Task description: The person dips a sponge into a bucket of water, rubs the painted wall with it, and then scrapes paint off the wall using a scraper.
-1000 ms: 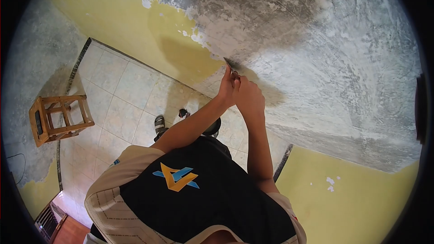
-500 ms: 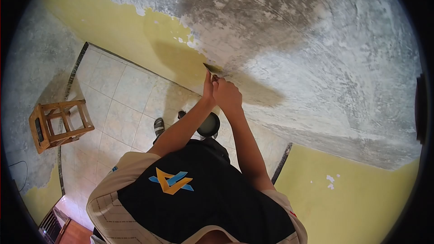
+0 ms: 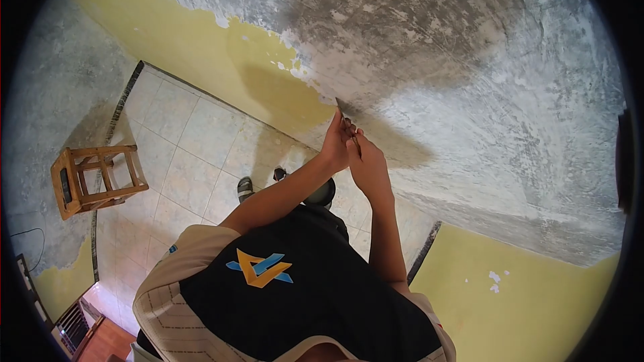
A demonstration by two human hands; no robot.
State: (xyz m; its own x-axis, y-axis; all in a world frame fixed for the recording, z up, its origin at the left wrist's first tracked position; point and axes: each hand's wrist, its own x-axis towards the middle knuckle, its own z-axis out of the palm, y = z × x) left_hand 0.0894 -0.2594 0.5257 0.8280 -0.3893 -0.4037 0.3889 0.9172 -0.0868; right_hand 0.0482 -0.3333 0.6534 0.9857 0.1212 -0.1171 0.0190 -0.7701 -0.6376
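Close together in front of the wall, both my hands are closed around the handle of a scraper [image 3: 343, 106]. Its thin dark blade points up toward the wall and shows nearly edge-on; the handle is mostly hidden by fingers. My left hand [image 3: 337, 144] has its thumb or a finger stretched along the blade's base. My right hand [image 3: 368, 163] grips lower, just right of it. Behind them, the wall has bare grey plaster [image 3: 469, 121] with a darker patch [image 3: 396, 20] and a ragged edge against yellow paint [image 3: 282, 97]. Whether the blade touches the wall I cannot tell.
A wooden stool [image 3: 100, 177] stands at the left by the wall. Below my arms, a dark round container [image 3: 322, 194] is partly hidden on the tiled floor [image 3: 191, 181], near my sandaled foot [image 3: 245, 188]. A yellow wall [image 3: 523, 295] rises at the right.
My hands have shifted slightly right and down in view. The scraper has turned from showing its blade face to nearly edge-on. The whole view has shifted a little.
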